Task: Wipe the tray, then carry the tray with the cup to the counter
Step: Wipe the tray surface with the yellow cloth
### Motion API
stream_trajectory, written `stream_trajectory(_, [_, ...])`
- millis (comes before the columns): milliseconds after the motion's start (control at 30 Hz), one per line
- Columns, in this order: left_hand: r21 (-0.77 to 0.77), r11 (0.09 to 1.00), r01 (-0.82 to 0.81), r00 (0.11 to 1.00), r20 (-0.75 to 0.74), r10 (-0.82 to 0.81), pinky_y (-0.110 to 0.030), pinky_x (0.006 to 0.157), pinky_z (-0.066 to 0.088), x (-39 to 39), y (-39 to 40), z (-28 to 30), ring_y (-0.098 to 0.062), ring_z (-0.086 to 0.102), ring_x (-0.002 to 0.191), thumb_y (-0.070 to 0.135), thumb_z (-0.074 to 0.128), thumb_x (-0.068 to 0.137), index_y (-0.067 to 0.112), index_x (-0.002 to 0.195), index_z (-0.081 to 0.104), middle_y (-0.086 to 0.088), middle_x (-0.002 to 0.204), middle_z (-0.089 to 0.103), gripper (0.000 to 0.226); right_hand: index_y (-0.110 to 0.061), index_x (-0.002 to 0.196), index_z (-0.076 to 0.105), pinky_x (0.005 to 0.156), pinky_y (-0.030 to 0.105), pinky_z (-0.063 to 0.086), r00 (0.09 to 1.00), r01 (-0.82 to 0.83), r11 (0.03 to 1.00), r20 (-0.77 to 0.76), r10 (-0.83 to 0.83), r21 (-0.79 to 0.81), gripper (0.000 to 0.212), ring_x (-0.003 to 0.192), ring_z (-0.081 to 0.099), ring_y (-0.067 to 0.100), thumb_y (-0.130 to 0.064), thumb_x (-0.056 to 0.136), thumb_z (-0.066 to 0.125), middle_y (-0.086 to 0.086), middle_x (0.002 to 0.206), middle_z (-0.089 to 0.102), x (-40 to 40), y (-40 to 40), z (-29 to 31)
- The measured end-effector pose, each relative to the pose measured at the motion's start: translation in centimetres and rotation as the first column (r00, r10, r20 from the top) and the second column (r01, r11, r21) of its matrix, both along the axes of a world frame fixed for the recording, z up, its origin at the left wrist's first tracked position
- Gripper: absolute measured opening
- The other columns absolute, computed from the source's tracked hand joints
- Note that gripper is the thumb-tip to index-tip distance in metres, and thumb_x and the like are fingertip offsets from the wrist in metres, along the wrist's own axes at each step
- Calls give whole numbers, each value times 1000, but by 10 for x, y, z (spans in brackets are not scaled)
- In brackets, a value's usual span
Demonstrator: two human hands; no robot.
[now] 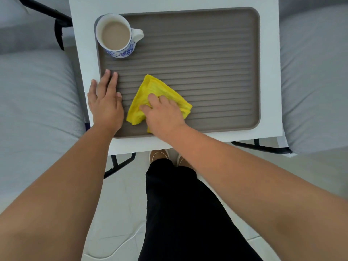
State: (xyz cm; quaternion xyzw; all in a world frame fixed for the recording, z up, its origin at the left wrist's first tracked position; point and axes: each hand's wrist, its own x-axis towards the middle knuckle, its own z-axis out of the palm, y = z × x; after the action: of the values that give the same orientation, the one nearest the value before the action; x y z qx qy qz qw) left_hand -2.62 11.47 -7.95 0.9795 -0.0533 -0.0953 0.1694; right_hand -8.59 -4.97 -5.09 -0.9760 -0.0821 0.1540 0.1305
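Observation:
A grey-brown ribbed tray (pixel 216 59) lies on a small white table (pixel 269 4). In the tray's far left corner stands a white cup (pixel 116 35) with blue flowers, full of a milky drink, its handle pointing right. A folded yellow cloth (pixel 150 91) lies on the tray's near left part. My right hand (pixel 163 113) presses down on the cloth with bent fingers and covers its near half. My left hand (pixel 106 98) rests flat on the tray's left rim, fingers together and stretched out, holding nothing.
Grey cushioned seats stand on the left (pixel 33 102) and the right (pixel 316 76) of the table. Black metal table legs (pixel 120 164) show below the table's near edge. My black trousers and tan shoes (pixel 160 155) are over a pale tiled floor.

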Motion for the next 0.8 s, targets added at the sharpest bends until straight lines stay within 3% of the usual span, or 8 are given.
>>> stream_trajectory(133, [-18, 1000, -9, 1000, -15, 9, -34, 118, 5, -1, 0, 1, -36, 11, 147, 19, 34, 102, 27, 152, 29, 5, 160, 21, 50, -24, 126, 57, 84, 43, 41, 992, 121, 991, -36, -120, 48, 40, 107, 47, 34, -23, 86, 52, 13, 126, 48, -18, -53, 2])
stream_trajectory(233, [-26, 1000, -9, 1000, -15, 9, -35, 118, 5, -1, 0, 1, -35, 11, 147, 19, 33, 102, 27, 152, 29, 5, 160, 21, 50, -22, 116, 67, 75, 44, 49, 949, 316, 944, -24, -315, 95, 36, 92, 54, 36, -18, 81, 57, 17, 110, 54, -38, -101, 6])
stream_trajectory(367, [-76, 997, -8, 999, -40, 5, -43, 118, 5, -1, 0, 1, -35, 7, 148, 16, 33, 102, 24, 152, 28, 5, 161, 20, 51, -26, 112, 69, 74, 34, 51, 794, 606, 791, -2, -608, 91, 34, 84, 59, 31, -19, 81, 56, 11, 106, 54, -62, -148, 2])
stream_trajectory(467, [-224, 973, -54, 994, -103, 32, -49, 117, -4, -2, 1, 1, -28, -1, 150, 15, 30, 102, 25, 154, 21, 8, 161, 17, 54, -22, 116, 67, 75, 30, 46, 680, 726, 682, 55, -731, 88, 35, 84, 58, 30, -18, 82, 55, 12, 107, 53, -71, -152, -5])
stream_trajectory(567, [-374, 923, -84, 992, -117, 43, -42, 118, -11, -4, 4, 3, -17, -4, 150, 19, 26, 102, 29, 155, 10, 7, 163, 10, 56, -15, 119, 65, 76, 33, 45, 720, 677, 723, 81, -690, 136, 37, 85, 57, 32, -11, 83, 56, 17, 104, 54, -69, -122, -8])
stream_trajectory(667, [-465, 874, -140, 990, -86, 113, -34, 116, -12, -5, 4, 3, -5, 3, 148, 16, 29, 101, 24, 155, 2, 6, 163, 6, 61, -13, 115, 68, 71, 39, 49, 864, 464, 854, 91, -495, 234, 37, 79, 55, 37, -7, 79, 60, 22, 96, 57, -56, -73, -7])
stream_trajectory(800, [-482, 852, -203, 979, -115, 169, -27, 114, -12, -4, 6, -1, -9, 12, 148, 14, 29, 102, 16, 155, 14, 2, 162, 18, 55, -12, 111, 70, 61, 40, 47, 967, 195, 947, 111, -229, 255, 37, 73, 54, 35, -7, 75, 62, 21, 91, 60, -19, -8, -7])
